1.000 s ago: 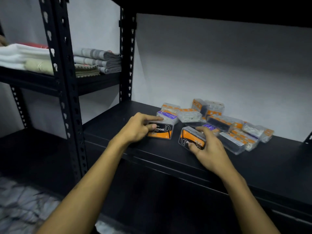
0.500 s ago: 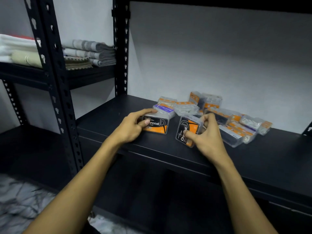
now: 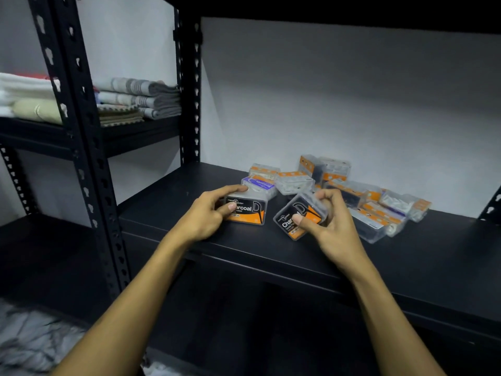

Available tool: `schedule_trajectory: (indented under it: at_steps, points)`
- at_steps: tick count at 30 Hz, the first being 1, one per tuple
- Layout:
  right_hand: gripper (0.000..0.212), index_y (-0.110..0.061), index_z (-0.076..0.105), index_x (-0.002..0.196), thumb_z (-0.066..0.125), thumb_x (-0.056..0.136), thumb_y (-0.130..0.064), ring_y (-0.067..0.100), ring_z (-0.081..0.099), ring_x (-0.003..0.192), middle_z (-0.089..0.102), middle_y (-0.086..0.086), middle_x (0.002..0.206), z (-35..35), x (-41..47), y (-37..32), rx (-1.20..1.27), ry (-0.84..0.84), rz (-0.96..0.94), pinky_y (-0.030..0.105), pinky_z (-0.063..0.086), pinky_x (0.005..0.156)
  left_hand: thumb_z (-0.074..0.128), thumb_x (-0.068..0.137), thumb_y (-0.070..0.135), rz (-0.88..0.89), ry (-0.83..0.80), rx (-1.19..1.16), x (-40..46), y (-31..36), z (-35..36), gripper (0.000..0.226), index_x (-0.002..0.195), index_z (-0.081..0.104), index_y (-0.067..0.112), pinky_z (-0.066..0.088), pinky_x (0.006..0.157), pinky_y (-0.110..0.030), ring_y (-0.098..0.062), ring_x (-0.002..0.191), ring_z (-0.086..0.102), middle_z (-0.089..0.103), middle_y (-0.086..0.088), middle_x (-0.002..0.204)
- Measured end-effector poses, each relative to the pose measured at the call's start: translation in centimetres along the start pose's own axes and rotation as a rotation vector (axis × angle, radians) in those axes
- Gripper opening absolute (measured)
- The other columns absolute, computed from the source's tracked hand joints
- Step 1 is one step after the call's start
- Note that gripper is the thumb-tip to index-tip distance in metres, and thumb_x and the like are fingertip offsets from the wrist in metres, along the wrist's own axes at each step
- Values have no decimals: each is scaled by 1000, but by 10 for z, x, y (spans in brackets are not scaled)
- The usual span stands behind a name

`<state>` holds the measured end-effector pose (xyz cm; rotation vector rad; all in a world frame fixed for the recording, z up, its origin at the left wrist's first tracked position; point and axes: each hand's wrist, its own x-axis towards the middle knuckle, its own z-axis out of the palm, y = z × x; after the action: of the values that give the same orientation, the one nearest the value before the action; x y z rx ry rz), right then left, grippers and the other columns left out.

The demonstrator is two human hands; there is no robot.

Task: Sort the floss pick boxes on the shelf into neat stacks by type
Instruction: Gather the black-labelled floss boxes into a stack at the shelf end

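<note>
Two black-and-orange charcoal floss pick boxes sit near the front of the black shelf [image 3: 271,251]. My left hand [image 3: 208,213] grips the left charcoal box [image 3: 249,210], which stands upright with its label facing me. My right hand [image 3: 328,223] pinches the second charcoal box [image 3: 296,217], lifted and tilted off the shelf. Behind them lies a purple-labelled box [image 3: 259,184]. A jumble of several clear orange-labelled boxes [image 3: 374,204] spreads toward the back right.
Black steel uprights [image 3: 89,158] stand at the left, another [image 3: 189,88] at the back corner. Folded towels [image 3: 135,99] lie on the neighbouring higher shelf. A white wall backs the shelf. Bare shelf surface stretches left of the boxes and at the far right.
My right hand has picked its charcoal box up from lying flat and turned it, tilting the label toward me. My left hand keeps its hold on the other charcoal box.
</note>
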<state>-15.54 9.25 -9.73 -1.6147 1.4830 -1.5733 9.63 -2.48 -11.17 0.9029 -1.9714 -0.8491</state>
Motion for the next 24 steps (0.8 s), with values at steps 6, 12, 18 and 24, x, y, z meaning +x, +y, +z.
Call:
schedule_trajectory:
  at_steps: [6, 12, 18, 24]
  points:
    - [49, -19, 46, 104, 84, 76, -9, 27, 73, 96, 73, 10, 105, -14, -1, 7, 6, 13, 26, 56, 54, 91, 56, 99, 14, 0, 27, 68, -4, 1, 1, 46, 133, 58, 45, 47, 106, -37, -7, 115, 62, 68, 10, 124]
    - [49, -32, 57, 111, 85, 76, -15, 15, 70, 98, 68, -1, 110, -19, -7, 7, -207, -73, -7, 44, 57, 90, 54, 101, 22, 13, 38, 163, -8, 7, 3, 46, 143, 46, 41, 40, 90, -8, -4, 116, 57, 62, 11, 131]
    - [44, -26, 63, 121, 81, 82, -21, 9, 63, 104, 65, -5, 117, -12, -4, 3, -378, -93, -5, 31, 51, 93, 73, 89, 24, -21, 53, 92, -5, 0, 3, 47, 131, 52, 33, 48, 106, -39, -6, 120, 61, 66, 8, 127]
    - [52, -23, 57, 136, 75, 87, -20, 12, 50, 107, 53, 0, 122, 10, -1, -2, -537, -62, -32, 22, 34, 91, 72, 89, 15, -19, 27, 89, -4, 5, 0, 39, 118, 57, 34, 49, 103, -33, -3, 110, 65, 71, 10, 115]
